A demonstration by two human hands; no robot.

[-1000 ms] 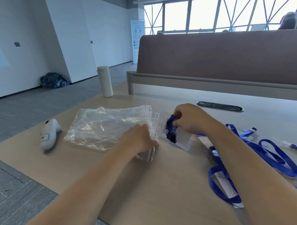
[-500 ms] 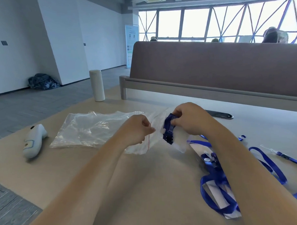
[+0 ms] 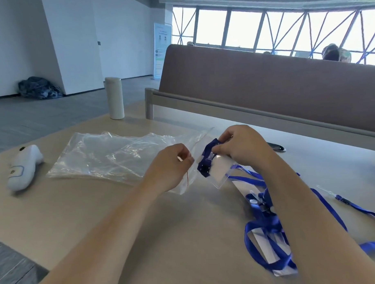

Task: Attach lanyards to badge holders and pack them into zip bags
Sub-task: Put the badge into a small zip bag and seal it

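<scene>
- Two bare hands work over the tabletop (image 3: 185, 227), forearms reaching in from the near edge.
- Left hand (image 3: 172, 163): fingers curled, thumb and forefinger pinched on the mouth edge of a clear zip bag (image 3: 190, 175); the bag's red seal line shows just below the pinch.
- Right hand (image 3: 239, 144): fingers closed on a folded blue lanyard (image 3: 207, 160) bundled against a clear badge holder (image 3: 221, 170), held just beside the bag mouth.
- Stack of zip bags (image 3: 110, 155) lies flat to the left, under the held bag.
- More lanyards with holders (image 3: 268, 234) lie near the right forearm.
- White handheld device (image 3: 21, 166) rests at far left; white cylinder (image 3: 115, 97) stands upright at the far edge.
</scene>
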